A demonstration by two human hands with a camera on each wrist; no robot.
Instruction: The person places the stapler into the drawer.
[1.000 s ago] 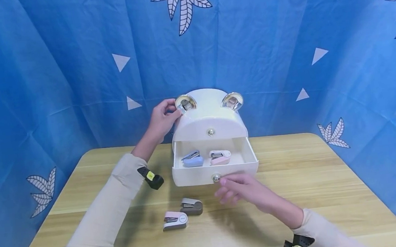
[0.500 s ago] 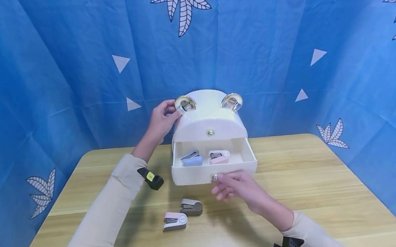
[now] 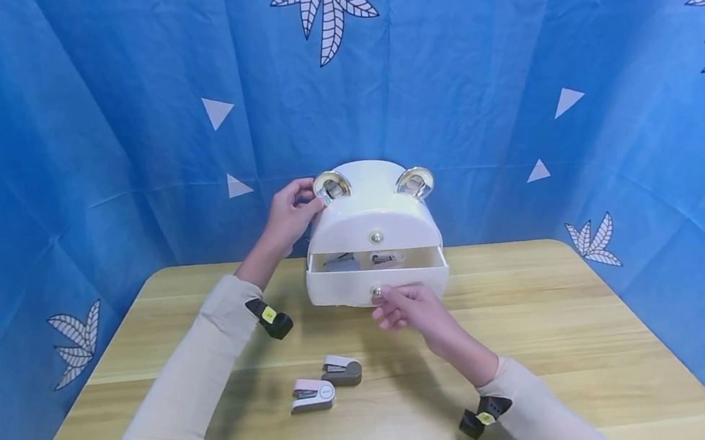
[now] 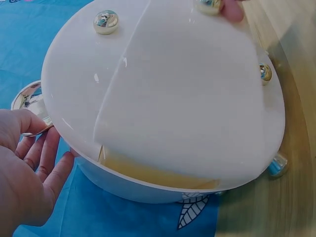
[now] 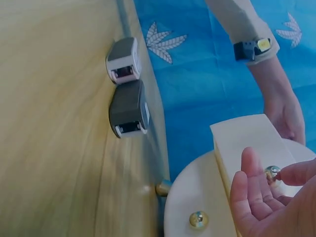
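Observation:
A rounded white drawer box with two gold ear-shaped knobs on top stands at the back of the table. My left hand holds its left gold ear between thumb and fingers. The lower drawer stands partly out. At its front, my right hand has its thumb and fingers at the gold drawer knob, pinching it. Inside the drawer lie a blue stapler and a pink-and-white stapler, both partly hidden by the drawer front.
A grey-and-white mini stapler and a pink, white and grey one lie on the wooden table in front of the box. The upper drawer knob is visible. Blue patterned cloth hangs behind and at both sides.
My right hand has moved away from me with the lower drawer, which has slid partway into the box. My left hand stays on the ear. The staplers on the table have not moved.

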